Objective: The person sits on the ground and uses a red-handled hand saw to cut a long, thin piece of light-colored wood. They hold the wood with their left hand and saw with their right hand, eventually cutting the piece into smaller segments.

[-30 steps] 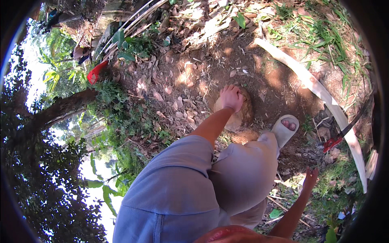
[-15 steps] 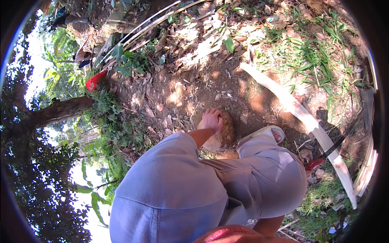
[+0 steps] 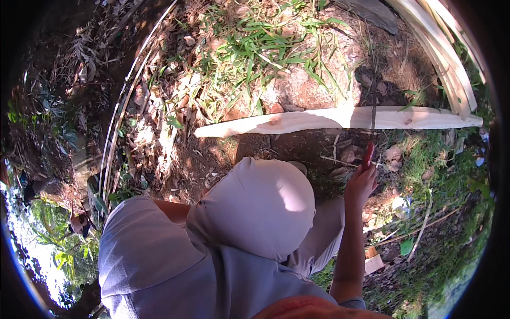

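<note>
My right hand point(image 3: 360, 187) is closed round the red handle of a long, thin-bladed knife point(image 3: 368, 154), machete-like in shape. Its dark blade points away from me and crosses over a long, pale strip of split wood point(image 3: 297, 121); whether blade and wood touch I cannot tell. This strip lies on the ground from left to right, just beyond my bent knee point(image 3: 260, 204). Of my left arm only the forearm point(image 3: 172, 210) shows, passing behind my raised leg, which hides the hand.
More pale wood strips point(image 3: 443, 58) lie at the far right, by a flat grey piece point(image 3: 374, 13). Grass tufts point(image 3: 265, 45) and dry leaves cover the ground ahead. Long thin stems point(image 3: 119, 98) curve along the left. A thin stick point(image 3: 422, 228) lies right of my arm.
My view has swung right. The right hand with the knife has come into sight. The left hand, earlier resting on a brown, rounded block on the ground, is now hidden behind my leg.
</note>
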